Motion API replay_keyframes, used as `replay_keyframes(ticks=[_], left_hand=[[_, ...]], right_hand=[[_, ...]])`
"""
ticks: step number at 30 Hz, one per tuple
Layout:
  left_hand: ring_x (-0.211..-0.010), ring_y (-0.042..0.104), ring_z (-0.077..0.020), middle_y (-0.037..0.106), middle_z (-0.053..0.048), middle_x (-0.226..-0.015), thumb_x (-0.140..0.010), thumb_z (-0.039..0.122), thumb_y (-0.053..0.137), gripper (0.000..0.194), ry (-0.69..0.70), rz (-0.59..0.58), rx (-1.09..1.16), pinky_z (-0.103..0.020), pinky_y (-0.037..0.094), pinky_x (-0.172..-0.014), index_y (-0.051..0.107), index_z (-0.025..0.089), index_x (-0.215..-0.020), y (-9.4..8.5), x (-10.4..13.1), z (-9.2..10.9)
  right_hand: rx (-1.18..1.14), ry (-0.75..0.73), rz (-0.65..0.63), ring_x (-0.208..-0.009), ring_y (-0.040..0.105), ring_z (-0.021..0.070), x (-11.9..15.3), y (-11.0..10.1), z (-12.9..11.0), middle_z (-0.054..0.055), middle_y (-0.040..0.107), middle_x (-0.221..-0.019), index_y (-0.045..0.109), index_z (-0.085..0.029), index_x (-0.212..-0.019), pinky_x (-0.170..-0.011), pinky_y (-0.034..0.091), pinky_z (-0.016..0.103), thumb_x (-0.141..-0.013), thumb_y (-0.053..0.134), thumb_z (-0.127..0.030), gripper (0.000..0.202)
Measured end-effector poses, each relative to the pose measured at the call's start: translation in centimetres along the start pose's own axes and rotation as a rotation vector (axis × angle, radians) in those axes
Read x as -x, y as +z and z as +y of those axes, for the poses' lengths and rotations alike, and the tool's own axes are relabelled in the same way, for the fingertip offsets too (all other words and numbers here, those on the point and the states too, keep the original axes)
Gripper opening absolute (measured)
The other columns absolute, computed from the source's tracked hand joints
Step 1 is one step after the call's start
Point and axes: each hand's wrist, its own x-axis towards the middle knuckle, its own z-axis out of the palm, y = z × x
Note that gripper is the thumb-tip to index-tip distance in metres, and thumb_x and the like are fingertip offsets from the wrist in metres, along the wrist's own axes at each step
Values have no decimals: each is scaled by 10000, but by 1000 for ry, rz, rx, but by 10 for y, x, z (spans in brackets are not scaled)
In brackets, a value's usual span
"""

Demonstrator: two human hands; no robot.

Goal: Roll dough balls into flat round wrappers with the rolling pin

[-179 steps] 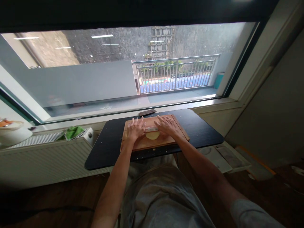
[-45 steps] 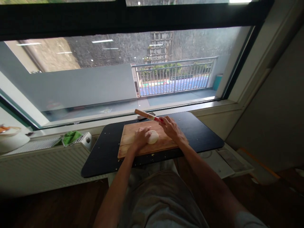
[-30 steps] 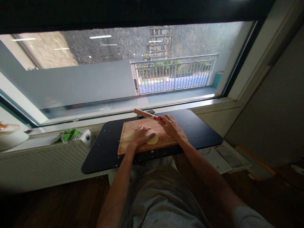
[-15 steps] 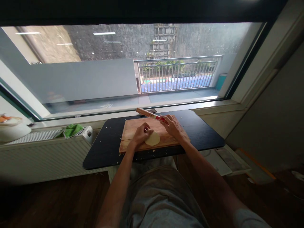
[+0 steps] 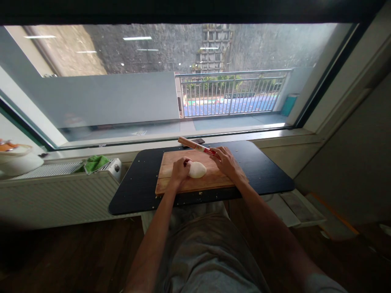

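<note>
A pale, flat piece of rolled dough (image 5: 198, 170) is over the wooden cutting board (image 5: 171, 187). My left hand (image 5: 181, 170) pinches the dough at its left edge, fingers curled. My right hand (image 5: 226, 162) is closed round the near end of a wooden rolling pin (image 5: 192, 144), which carries a red and white label. The pin slants up and away to the left, its far end beyond the board's back edge. My right palm hides part of the board's right side.
The board lies on a black table (image 5: 131, 183) under the window. A dark flat object (image 5: 197, 141) is at the table's back edge. Left stands a radiator (image 5: 70, 195) with a green cloth (image 5: 96, 163) and a white pot (image 5: 21, 160). Crumbs dot the table.
My left hand has shifted the dough, whose outline has gone from round to a narrower, pointed shape. The right hand keeps the rolling pin in nearly the same pose. The view has shifted slightly.
</note>
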Motion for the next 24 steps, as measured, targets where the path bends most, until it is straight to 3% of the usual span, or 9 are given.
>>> replay_keyframes(ticks=[7,12,18,24], left_hand=[[-869,732,-232,795,-96,-996,-915,224,668,122,-62,-28,-79,-360,573,-857,785,192,-931,0,1,4],[-845,713,-237,759,-84,-930,-911,253,699,84,-73,-41,-73,-365,546,-816,755,198,-883,0,6,6],[-992,692,-262,722,-85,-1004,-923,268,694,66,-95,-39,-19,-402,545,-911,709,221,-879,0,14,12],[-1037,677,-290,706,-92,-1001,-950,290,678,99,-85,-73,-19,-448,540,-955,699,243,-865,4,16,9]], right_hand=[[-1,2,-28,-1227,659,303,-1,-4,-3,104,737,-1333,692,-289,-1442,-1065,547,452,-1111,578,-370,359],[20,-93,-86,-1193,679,302,-9,-8,-11,107,740,-1339,677,-274,-1474,-1051,538,431,-1119,574,-379,384],[15,-133,-164,-1138,712,289,-34,-6,-12,111,745,-1335,697,-291,-1453,-997,565,421,-1123,569,-390,368],[-198,-73,-86,-1131,736,274,-33,2,-8,94,746,-1277,694,-325,-1434,-942,637,406,-1117,587,-421,348]])
